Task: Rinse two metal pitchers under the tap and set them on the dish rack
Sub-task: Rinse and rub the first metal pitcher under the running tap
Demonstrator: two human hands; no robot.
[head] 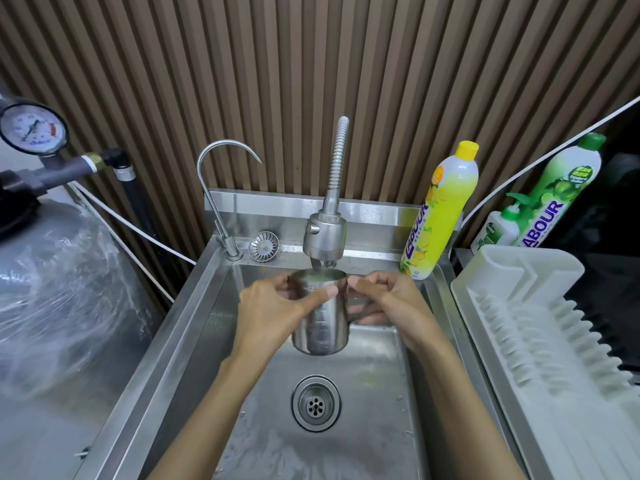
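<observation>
Metal pitcher point(320, 320) is upright under the tap's spray head point(325, 233), held above the sink point(194, 341) basin. My left hand point(266, 308) wraps its body, thumb across the front. My right hand point(391, 303) curls round its handle side. The white dish rack point(540, 323) stands just right of the sink.

A kitchen: steel sink point(194, 327), dish soap bottles point(440, 216), white dish rack point(540, 323).
</observation>
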